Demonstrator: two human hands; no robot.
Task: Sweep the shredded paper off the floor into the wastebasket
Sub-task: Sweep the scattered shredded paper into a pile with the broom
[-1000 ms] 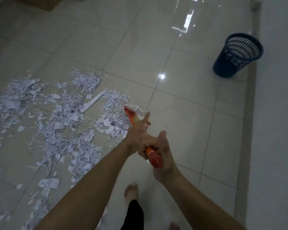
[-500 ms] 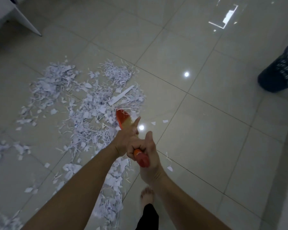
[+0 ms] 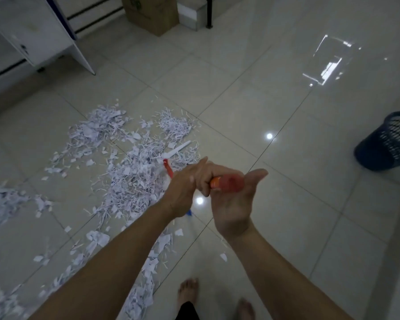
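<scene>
Both my hands, left hand (image 3: 185,192) and right hand (image 3: 229,199), grip the red broom handle (image 3: 226,182); the shredded paper (image 3: 129,172) looks featherlight and scatter-prone, so short, gentle strokes toward the wastebasket (image 3: 388,144) seem best.

No legible text anywhere.

Left hand (image 3: 185,190) and right hand (image 3: 231,199) clasped together, curled.

Glossy pale floor tiles (image 3: 252,65) with dark grout lines reflect a bright window patch (image 3: 328,65) far beyond the hands. A white cabinet (image 3: 32,31) stands far left of them, a cardboard box (image 3: 153,12) straight ahead in dim light.
</scene>
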